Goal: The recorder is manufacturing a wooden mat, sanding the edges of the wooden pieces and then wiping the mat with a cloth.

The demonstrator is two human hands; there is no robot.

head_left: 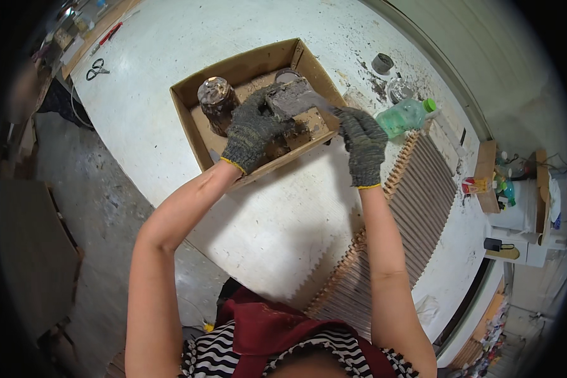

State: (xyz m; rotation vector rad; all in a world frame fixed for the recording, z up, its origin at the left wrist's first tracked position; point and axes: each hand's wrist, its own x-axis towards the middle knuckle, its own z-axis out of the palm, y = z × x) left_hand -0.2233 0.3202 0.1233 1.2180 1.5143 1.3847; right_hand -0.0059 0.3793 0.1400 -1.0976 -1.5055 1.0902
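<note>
My left hand (255,128), in a dark grey knit glove, is closed on a flat piece coated with grey paste (290,97), above a shallow cardboard box. In the same kind of glove, my right hand (363,140) grips a putty knife at the box's right side. Its grey-smeared blade (319,103) reaches left to the coated piece; the handle is hidden in the fingers. Inside the cardboard box (184,129) a brown, paste-crusted cylinder (218,112) stands left of my left hand. A round dark container (287,75) sits behind the coated piece.
To the right lies a ribbed panel of grey strips (416,201) with a notched wooden edge. A green-capped bottle (402,118) lies at its far end. Beyond are a small dark cup (382,63) and scattered crumbs. Scissors (97,69) and a red tool (111,33) lie far left.
</note>
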